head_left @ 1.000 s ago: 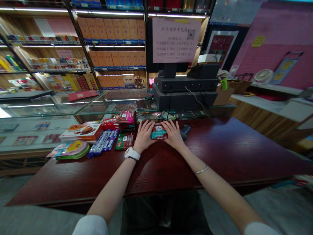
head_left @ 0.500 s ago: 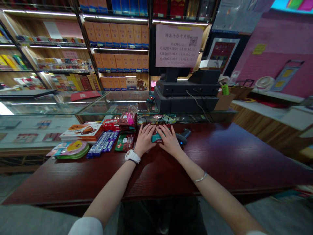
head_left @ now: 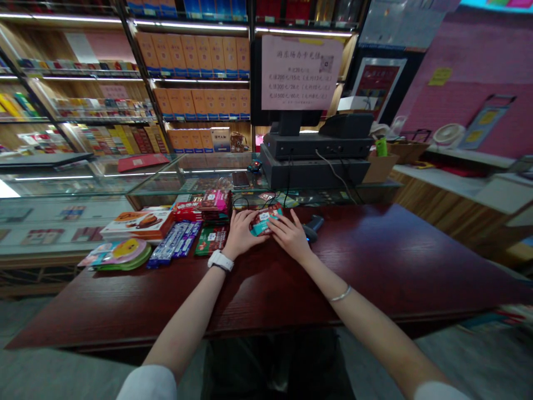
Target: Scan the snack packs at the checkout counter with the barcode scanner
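Note:
A teal and brown packet (head_left: 261,223) is between my two hands, its right end tilted up. My left hand (head_left: 240,232) grips its left side. My right hand (head_left: 290,236) has its fingers on the packet's right part. Just left of my left hand lies a green and brown packet (head_left: 210,240), with a stack of pink and brown packets (head_left: 214,201) behind it. Blue and purple wrapped bars (head_left: 175,242) lie farther left. A dark scanner (head_left: 313,226) rests beyond my right hand, partly hidden by it.
An orange and white box (head_left: 139,224) and round colourful packs (head_left: 125,253) lie on the left of the dark red table (head_left: 375,266). Behind it, a glass counter holds a phone (head_left: 240,179) and a black register (head_left: 316,161) with a monitor. Stocked shelves stand farther back.
The teal packet has tilted and shows more of its face. My left hand has shifted slightly left and closed on it. The view has moved slightly.

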A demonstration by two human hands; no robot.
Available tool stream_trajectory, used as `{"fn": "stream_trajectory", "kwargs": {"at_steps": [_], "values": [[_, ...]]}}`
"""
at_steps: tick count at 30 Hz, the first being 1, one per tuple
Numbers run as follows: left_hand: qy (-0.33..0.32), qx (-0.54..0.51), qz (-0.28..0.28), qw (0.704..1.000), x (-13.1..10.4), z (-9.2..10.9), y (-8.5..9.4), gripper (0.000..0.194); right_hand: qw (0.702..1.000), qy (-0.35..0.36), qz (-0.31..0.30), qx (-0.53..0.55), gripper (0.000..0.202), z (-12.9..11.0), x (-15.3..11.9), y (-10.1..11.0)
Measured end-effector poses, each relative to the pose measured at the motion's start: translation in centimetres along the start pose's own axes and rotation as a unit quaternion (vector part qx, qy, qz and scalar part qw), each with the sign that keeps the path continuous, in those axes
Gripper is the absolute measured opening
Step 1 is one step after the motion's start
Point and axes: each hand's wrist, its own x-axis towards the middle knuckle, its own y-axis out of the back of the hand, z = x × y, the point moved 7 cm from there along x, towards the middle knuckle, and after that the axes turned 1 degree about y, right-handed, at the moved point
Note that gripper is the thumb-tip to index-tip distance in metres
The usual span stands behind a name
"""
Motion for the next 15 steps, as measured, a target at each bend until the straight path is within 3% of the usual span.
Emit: {"fn": "stream_trajectory", "kwargs": {"at_steps": [5,11,15], "values": [[0.023,-0.023,-0.052,0.998,0.0,0.0,-0.5,0.065,0.999,0.006,0.045,-0.029,0.028,-0.2,-0.3,0.7],[-0.110,0.012,-0.014,0.994,-0.2,3.2,0.9,0.038,0.997,-0.012,0.066,-0.027,0.027,0.3,-0.2,0.7],[-0.140,0.038,-0.004,0.989,-0.3,4.0,1.2,0.022,0.996,-0.047,0.072,-0.008,0.028,1.0,-0.3,0.9]]}}
